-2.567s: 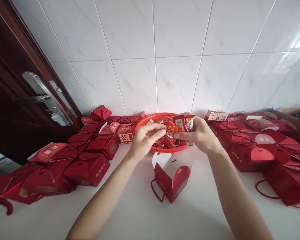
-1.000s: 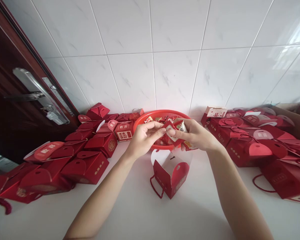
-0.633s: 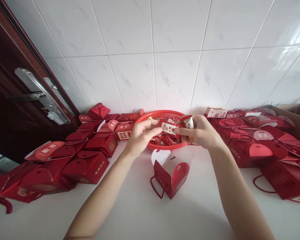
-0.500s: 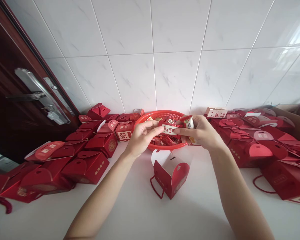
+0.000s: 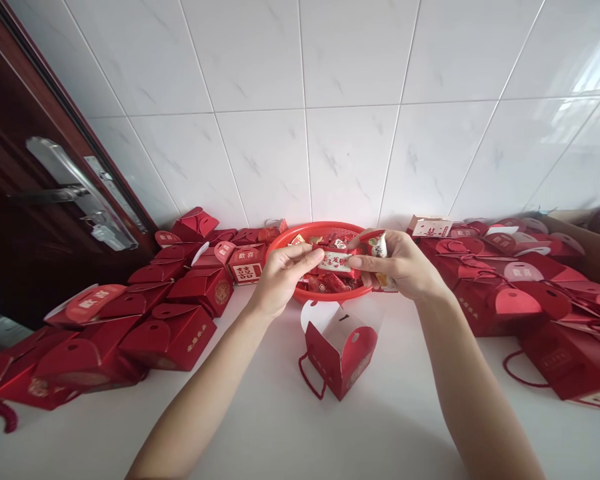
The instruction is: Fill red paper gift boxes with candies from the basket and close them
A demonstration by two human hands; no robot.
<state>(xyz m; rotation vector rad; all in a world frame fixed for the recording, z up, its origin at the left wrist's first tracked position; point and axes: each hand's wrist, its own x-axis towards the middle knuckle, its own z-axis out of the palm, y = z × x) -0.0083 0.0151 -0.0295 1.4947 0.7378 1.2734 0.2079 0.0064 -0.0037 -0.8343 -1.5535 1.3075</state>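
Note:
Between my two hands, above a red plastic basket [image 5: 280, 241], is a wrapped candy [image 5: 335, 261] with a white middle and red ends. My left hand [image 5: 285, 275] pinches its left end, thumb on top. My right hand [image 5: 405, 265] grips its right end and also holds other wrapped sweets [image 5: 379, 247] against the palm. More wrapped candies [image 5: 330, 283] lie in the basket below. In front of the basket a red gift box [image 5: 341, 350] stands with its top flaps up, its white inside showing and a cord handle hanging at its left.
Closed red gift boxes [image 5: 167, 337] crowd the left of the white table [image 5: 260, 413]; more boxes [image 5: 495, 307] are stacked on the right beside a cardboard carton [image 5: 580, 243]. A tiled wall [image 5: 350, 160] stands behind. A dark door with a metal handle [image 5: 80, 193] is at left.
My left thumb has slid slightly, and the candy's white middle has turned a little between my hands. The view has shifted slightly; the boxes stay put.

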